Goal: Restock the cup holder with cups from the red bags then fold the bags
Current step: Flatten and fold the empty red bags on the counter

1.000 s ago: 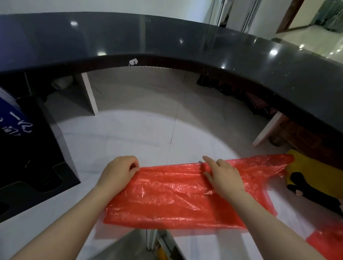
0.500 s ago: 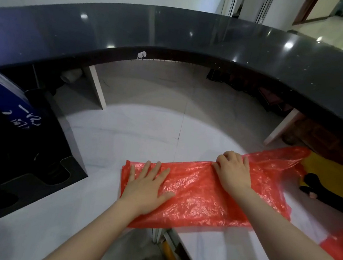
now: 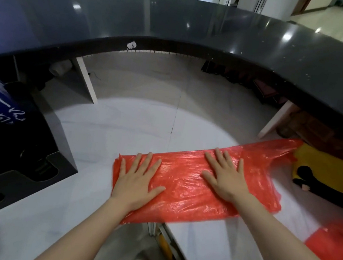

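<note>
A red plastic bag (image 3: 183,186) lies flattened in a long strip on the white marble counter (image 3: 124,129), its handles trailing to the upper right. My left hand (image 3: 138,177) presses flat on the bag's left end, fingers spread. My right hand (image 3: 227,176) presses flat on its middle right, fingers straight. A second red bag (image 3: 332,242) lies at the right edge, blurred. The black cup holder (image 3: 21,162) stands at the left; no cups show in its openings.
A raised dark curved countertop (image 3: 177,24) arcs across the back. A yellow and black object (image 3: 326,178) lies right of the bag's handles. A gap in the counter (image 3: 149,250) opens below the bag, with a shoe visible.
My left hand first gripped the bag's left edge and folded it rightward, then flattened. My right hand opened from curled to flat. The bag now lies as a narrower strip.
</note>
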### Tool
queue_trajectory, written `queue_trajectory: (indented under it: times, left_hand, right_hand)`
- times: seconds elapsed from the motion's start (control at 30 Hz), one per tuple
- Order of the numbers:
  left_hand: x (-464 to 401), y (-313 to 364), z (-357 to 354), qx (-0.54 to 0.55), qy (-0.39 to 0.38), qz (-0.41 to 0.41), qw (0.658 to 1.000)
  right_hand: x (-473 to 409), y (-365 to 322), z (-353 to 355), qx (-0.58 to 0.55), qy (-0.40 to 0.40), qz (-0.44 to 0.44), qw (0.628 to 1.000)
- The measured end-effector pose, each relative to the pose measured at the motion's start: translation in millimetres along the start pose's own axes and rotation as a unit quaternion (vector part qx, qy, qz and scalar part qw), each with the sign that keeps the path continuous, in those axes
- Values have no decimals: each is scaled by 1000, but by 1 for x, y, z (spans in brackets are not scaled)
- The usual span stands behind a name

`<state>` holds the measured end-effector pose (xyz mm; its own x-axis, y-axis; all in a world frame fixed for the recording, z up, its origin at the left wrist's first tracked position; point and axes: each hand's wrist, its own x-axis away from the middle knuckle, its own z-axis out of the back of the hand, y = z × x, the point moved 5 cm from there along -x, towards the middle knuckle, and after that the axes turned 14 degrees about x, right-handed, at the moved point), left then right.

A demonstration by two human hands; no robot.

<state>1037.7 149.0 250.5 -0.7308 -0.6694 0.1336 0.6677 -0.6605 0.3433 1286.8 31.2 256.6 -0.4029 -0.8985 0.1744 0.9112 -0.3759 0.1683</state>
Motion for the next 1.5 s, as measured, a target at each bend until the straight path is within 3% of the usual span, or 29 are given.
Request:
queue_trajectory:
  times: [0.13,0.27,0.37,0.53,0.63,0.73,0.83,0.97,1.07,1.27,1.37,1.43,1.5]
  left_hand:
    - [0,0,1,5,1,1,1000]
    - [0,0,1,-1,-4,4,1000]
    - [1,1,2,-10,-6,2,1000]
    - [1,1,2,-12,2,8,1000]
    - [0,1,2,-17,1,17,1000]
    - [0,2,2,-18,1,18,1000]
    - [2,0,2,-14,4,27,1000]
    - [10,-6,2,-8,11,50,999]
    - [23,-17,3,9,40,99,994]
    - [56,-40,10,66,105,262,957]
    - [63,-37,8,119,108,342,926]
    - [58,-25,12,194,107,379,899]
    - [48,-11,24,318,152,377,856]
  right_hand:
    - [-1,67,-14,-5,-22,-110,994]
    - [4,110,-25,-79,-31,-204,975]
    - [4,119,-30,-87,-36,-233,968]
    - [3,115,-22,-85,-31,-232,969]
    - [17,95,-3,-48,42,-220,973]
    - [37,42,12,-4,116,-104,988]
    - [60,-13,3,-1,69,-9,998]
    - [77,-18,-9,-34,36,-63,997]
    - [83,-15,-2,-42,90,-68,993]
    - [89,-24,-10,-83,43,-20,995]
    - [88,-28,-3,-92,64,-17,994]
    - [85,-35,3,-89,72,-4,993]
    - [78,-43,12,-82,69,14,994]
